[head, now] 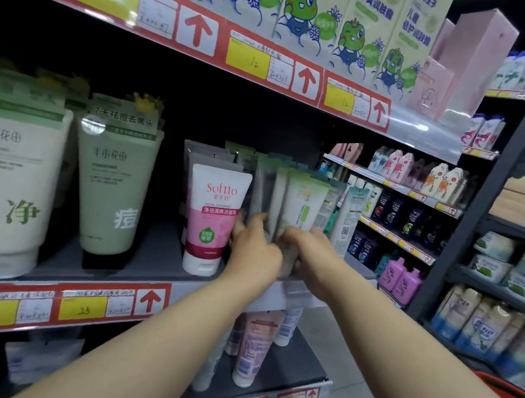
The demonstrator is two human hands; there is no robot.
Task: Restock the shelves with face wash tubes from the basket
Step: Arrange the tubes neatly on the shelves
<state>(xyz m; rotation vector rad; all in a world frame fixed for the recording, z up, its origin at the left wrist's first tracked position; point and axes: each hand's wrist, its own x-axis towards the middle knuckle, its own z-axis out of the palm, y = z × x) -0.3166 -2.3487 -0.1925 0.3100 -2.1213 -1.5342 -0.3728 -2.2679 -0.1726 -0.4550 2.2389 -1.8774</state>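
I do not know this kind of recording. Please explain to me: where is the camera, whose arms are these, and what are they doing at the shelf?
There is no machine here. A person wears one wide-angle camera on the head, so the picture looks forward and down along that person's own bare arms.

The place is a shop aisle. The left hand and the right hand both reach to the middle shelf and grip the lower ends of a group of pale green tubes that stand upright there.

Just left of them stands a pink and white tube. Further left stand two large tubes. The shelf above carries boxes with a cartoon frog on them.

At the lower right edge you see the red rim of a basket. What it holds is out of view.
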